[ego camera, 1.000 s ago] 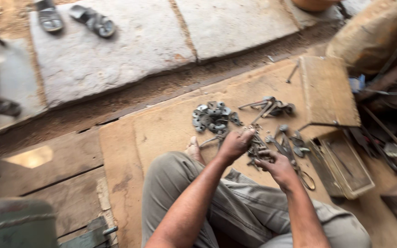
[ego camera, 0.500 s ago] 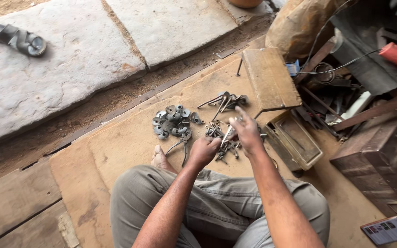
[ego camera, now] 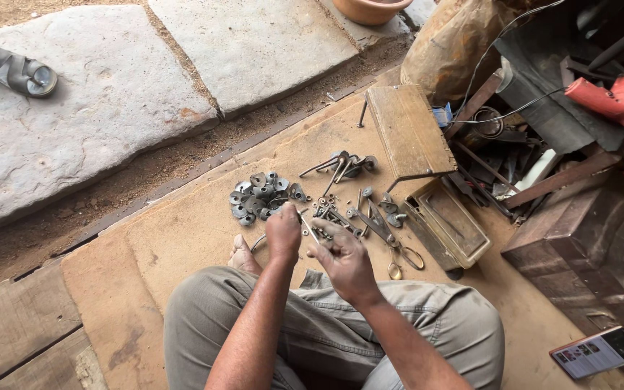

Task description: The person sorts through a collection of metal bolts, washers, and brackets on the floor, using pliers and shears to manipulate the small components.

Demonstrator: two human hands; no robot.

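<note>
Bolt [ego camera: 310, 230], thin and grey, pinched between both hands above the board [ego camera: 182, 238].

To the left lies a heap of washers [ego camera: 260, 198] (dull, rust-flecked). The left hand [ego camera: 284, 232] is clenched round one end of the bolt; the right hand [ego camera: 343, 258] grips the other end with its fingertips, over the lap. The bolt looks like a slim metal rod, stiff and light, probably slick or gritty with old grease, so it seems best held by the ends, as here. Farther right lie loose bolts [ego camera: 344, 166], scissors [ego camera: 391, 242] and an open wooden box [ego camera: 448, 224], with a red drill [ego camera: 612, 97] at the edge.
</note>
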